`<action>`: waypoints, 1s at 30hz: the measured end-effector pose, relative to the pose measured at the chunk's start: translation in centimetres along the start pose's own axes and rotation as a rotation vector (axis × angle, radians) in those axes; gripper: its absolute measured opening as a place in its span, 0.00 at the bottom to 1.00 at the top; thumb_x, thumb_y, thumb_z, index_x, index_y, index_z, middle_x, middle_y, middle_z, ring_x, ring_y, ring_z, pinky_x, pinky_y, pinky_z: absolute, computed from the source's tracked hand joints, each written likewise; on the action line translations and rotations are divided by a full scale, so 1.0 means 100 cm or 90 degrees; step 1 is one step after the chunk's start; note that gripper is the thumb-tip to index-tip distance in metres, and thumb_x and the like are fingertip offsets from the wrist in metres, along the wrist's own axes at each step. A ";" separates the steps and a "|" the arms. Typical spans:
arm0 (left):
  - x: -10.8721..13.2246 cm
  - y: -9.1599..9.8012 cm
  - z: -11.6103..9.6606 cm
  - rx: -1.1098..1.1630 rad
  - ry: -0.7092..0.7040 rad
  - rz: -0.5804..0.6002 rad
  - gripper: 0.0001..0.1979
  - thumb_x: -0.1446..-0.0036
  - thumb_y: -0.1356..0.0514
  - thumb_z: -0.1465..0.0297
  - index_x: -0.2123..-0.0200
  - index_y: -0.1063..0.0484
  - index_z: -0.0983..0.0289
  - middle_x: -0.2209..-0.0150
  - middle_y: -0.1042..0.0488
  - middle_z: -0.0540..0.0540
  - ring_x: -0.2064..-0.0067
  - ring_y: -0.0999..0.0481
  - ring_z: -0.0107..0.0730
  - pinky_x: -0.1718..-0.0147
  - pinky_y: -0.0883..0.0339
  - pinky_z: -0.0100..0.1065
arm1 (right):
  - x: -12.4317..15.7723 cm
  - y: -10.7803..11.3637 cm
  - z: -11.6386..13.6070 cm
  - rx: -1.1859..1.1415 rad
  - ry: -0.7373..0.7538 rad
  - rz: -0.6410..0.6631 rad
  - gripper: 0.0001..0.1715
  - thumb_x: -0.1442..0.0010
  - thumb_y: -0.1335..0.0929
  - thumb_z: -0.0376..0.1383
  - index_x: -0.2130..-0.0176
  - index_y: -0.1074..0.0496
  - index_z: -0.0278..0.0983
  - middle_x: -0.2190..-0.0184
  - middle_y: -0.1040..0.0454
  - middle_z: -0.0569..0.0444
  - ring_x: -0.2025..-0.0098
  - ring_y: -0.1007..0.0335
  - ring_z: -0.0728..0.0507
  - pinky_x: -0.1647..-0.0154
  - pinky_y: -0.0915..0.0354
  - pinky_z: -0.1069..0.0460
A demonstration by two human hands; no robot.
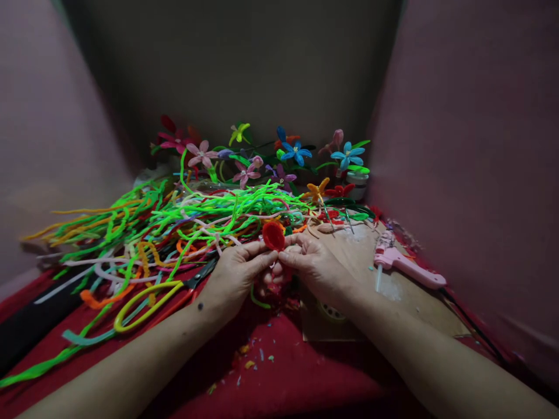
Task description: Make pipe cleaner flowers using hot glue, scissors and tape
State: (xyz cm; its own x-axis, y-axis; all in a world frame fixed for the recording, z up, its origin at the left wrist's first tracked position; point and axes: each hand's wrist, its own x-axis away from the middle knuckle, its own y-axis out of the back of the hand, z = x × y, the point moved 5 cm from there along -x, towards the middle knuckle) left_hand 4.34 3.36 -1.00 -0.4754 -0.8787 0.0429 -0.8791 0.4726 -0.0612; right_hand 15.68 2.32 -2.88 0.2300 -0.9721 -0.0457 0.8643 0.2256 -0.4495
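Note:
A red fuzzy petal-shaped piece (273, 236) stands upright between my two hands at the middle of the view. My left hand (247, 266) pinches its lower edge between thumb and fingers. From the other side my right hand (308, 259) closes on the same piece, its thumb tip close to the left thumb. The lower fingers of both hands are curled beneath, partly in shadow. Just behind the hands lies a heap of bright green pipe cleaners (244, 203).
Yellow-handled scissors (148, 305) lie left of my left forearm. A pink glue gun (408, 266) rests on a brown board (349, 256) at the right, its cable trailing right. Fuzzy flowers (296, 152) stand at the back. Scraps dot the red cloth (279, 372).

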 end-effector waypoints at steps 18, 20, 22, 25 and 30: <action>-0.023 0.002 -0.013 -0.039 -0.007 -0.030 0.12 0.54 0.34 0.65 0.77 0.31 0.66 0.81 0.37 0.46 0.81 0.42 0.20 0.81 0.45 0.25 | 0.004 0.038 0.071 0.435 0.071 -0.171 0.11 0.56 0.35 0.22 0.72 0.31 0.34 0.77 0.26 0.55 0.75 0.30 0.49 0.70 0.35 0.52; -0.030 -0.007 -0.012 -0.175 -0.003 -0.002 0.13 0.52 0.37 0.63 0.79 0.33 0.66 0.83 0.39 0.46 0.81 0.44 0.21 0.82 0.51 0.26 | 0.011 0.057 0.102 0.586 0.215 -0.322 0.10 0.52 0.36 0.24 0.71 0.28 0.34 0.74 0.24 0.52 0.71 0.29 0.47 0.67 0.34 0.51; -0.036 -0.021 -0.005 -0.346 0.029 0.050 0.13 0.51 0.40 0.62 0.80 0.33 0.65 0.84 0.40 0.46 0.82 0.45 0.22 0.82 0.55 0.27 | 0.015 0.073 0.123 0.760 0.263 -0.442 0.12 0.49 0.37 0.26 0.68 0.24 0.33 0.70 0.23 0.48 0.68 0.28 0.44 0.64 0.34 0.49; -0.044 -0.038 0.006 -0.520 0.043 0.120 0.15 0.52 0.42 0.63 0.84 0.34 0.64 0.85 0.41 0.47 0.81 0.45 0.24 0.81 0.57 0.29 | 0.004 0.092 0.132 1.035 0.129 -0.456 0.17 0.48 0.37 0.26 0.62 0.22 0.34 0.64 0.21 0.45 0.60 0.26 0.41 0.59 0.36 0.49; -0.050 -0.044 0.009 -0.570 -0.008 0.142 0.16 0.51 0.43 0.59 0.83 0.31 0.65 0.84 0.38 0.48 0.79 0.41 0.27 0.79 0.55 0.31 | -0.032 0.116 0.129 1.139 -0.012 -0.391 0.16 0.50 0.34 0.26 0.64 0.20 0.36 0.63 0.21 0.43 0.60 0.25 0.39 0.62 0.36 0.51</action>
State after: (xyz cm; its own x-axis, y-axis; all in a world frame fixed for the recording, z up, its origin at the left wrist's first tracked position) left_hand 10.63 5.60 -1.87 -0.6416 -0.7590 0.1113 -0.4673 0.5017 0.7280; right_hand 30.73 8.85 3.56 -0.2553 -0.9347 -0.2472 0.1989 -0.3010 0.9326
